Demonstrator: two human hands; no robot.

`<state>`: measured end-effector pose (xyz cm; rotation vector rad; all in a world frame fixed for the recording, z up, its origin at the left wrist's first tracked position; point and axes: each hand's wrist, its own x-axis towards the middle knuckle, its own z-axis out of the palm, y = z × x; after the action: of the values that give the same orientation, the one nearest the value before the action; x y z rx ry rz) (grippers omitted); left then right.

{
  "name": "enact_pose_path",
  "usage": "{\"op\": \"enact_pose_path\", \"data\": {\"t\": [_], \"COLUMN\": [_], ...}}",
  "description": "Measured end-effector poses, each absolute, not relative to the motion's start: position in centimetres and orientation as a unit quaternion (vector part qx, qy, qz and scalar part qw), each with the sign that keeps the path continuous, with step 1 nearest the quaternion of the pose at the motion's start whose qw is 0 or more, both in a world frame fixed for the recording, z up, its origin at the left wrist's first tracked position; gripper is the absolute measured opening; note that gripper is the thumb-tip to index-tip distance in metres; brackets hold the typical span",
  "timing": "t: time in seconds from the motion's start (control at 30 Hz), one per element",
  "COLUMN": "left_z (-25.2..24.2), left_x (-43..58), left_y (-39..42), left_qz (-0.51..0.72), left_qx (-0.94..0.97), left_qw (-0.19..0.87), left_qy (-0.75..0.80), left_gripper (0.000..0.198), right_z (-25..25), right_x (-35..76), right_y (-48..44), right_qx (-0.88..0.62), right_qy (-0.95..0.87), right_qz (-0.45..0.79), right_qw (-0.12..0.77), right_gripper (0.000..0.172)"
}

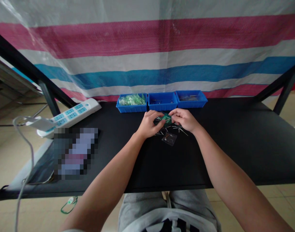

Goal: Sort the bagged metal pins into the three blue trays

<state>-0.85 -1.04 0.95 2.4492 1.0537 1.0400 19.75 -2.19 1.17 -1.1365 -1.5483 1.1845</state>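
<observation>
A small green plastic bag is held between my two hands above the black table. My left hand is closed on its left side, thumb and fingers pinching it. At the bag's upper right edge, my right hand is closed in a pinch, its fingertips partly hidden. Thin metal pins lie scattered beneath and beside the hands; their exact kind is too small to tell. Just in front of them lies a small clear bag with something thin inside.
Three blue bins stand behind the hands: a left bin of green bags, a middle bin with a few metal pieces, and a right bin with clear bags. A power strip and a blurred-out flat object lie leftward.
</observation>
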Motion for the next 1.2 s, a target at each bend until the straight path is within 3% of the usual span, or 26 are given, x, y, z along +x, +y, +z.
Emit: {"op": "enact_pose_path", "data": {"t": [0.27, 0.67, 0.9, 1.2], "left_z": [0.3, 0.5, 0.7, 0.4], "left_x": [-0.4, -0.3, -0.4, -0.3], "left_y": [-0.8, -0.6, -0.9, -0.6], "left_qz": [0.342, 0.343, 0.379, 0.352], "left_qx": [0.857, 0.830, 0.831, 0.844], "left_qw": [0.113, 0.101, 0.128, 0.118], "left_qy": [0.370, 0.428, 0.387, 0.387], "left_gripper": [0.027, 0.043, 0.030, 0.048], "right_z": [0.7, 0.7, 1.1, 1.2], "right_x": [18.5, 18.4, 18.3, 18.2], "right_y": [-2.5, -2.5, -2.9, -3.0], "right_qx": [-0.456, -0.478, -0.504, -0.404], "right_qy": [-0.612, -0.668, -0.698, -0.578], "right_qz": [0.451, 0.364, 0.310, 0.487], "right_qw": [0.462, 0.439, 0.404, 0.516], "right_gripper": [0.031, 0.027, 0.031, 0.030]}}
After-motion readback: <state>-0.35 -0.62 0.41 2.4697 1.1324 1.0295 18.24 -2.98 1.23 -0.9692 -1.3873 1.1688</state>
